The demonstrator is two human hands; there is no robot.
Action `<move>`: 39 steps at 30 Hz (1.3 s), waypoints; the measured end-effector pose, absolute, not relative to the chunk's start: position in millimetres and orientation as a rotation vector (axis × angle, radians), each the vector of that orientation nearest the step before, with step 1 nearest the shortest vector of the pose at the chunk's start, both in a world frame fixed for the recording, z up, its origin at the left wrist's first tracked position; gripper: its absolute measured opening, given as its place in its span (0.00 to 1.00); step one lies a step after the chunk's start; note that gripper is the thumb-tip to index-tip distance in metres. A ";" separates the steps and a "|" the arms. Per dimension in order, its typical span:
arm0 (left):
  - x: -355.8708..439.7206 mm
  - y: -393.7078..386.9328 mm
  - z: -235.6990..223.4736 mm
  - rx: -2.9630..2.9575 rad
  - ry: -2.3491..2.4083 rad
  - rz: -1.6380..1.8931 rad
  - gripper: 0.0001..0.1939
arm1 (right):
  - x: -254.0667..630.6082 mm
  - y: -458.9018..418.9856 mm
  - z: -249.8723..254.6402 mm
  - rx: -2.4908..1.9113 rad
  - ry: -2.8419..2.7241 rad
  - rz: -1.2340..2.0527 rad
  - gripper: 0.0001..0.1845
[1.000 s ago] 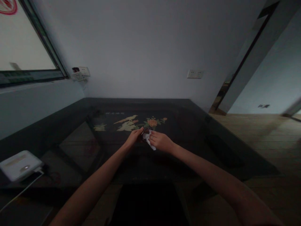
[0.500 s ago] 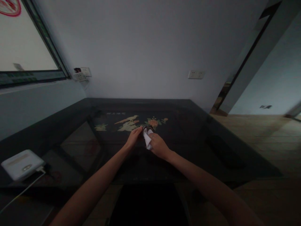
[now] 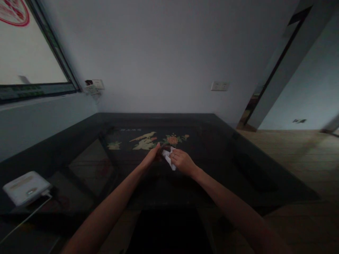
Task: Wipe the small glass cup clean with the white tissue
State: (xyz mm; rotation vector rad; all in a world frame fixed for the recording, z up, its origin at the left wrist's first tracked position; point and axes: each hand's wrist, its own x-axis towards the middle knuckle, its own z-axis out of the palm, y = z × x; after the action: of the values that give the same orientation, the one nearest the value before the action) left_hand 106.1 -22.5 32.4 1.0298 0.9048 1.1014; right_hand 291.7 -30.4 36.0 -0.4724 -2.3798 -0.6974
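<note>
Over the dark glossy table (image 3: 212, 158), my left hand (image 3: 153, 154) is closed on the left side of a small, dark, round-rimmed object (image 3: 164, 146). Its exact kind is hard to make out in the dim light. A crumpled white tissue (image 3: 169, 160) is pinched in my right hand (image 3: 183, 161), pressed against or just beside the object's near right side. The fingers and the tissue cover part of the object. Beyond my hands, the tabletop bears a picture of a pale bird (image 3: 145, 135) and a reddish flower (image 3: 172, 139).
A white box-shaped device (image 3: 26, 187) with a cable (image 3: 25, 220) lies at the table's left edge. Behind the table rises a pale wall with a double socket (image 3: 219, 85). A dark oblong shape (image 3: 253, 169) shows at the right of the tabletop.
My right hand and the tissue have shifted slightly right, showing more of the dark object's rim. My left hand stays at its side. The whole view has tipped a little upward.
</note>
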 end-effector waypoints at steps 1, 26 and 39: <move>109.0 -24.8 33.3 0.972 0.835 1.082 0.28 | 292.9 -30.2 35.8 -0.537 -2.358 -0.662 0.13; 113.9 -27.4 25.2 0.938 0.663 1.058 0.23 | 303.4 -31.8 41.9 -0.693 -2.494 -0.730 0.09; 91.8 -26.7 34.8 0.978 0.790 0.925 0.17 | 289.5 -45.6 50.3 -0.807 -2.638 -0.799 0.18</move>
State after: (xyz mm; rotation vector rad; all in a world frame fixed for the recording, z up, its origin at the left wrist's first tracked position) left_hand 91.8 -26.7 34.8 0.9781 0.7897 0.9254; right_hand 289.5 -45.6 50.3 -0.8073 -2.6384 -0.7994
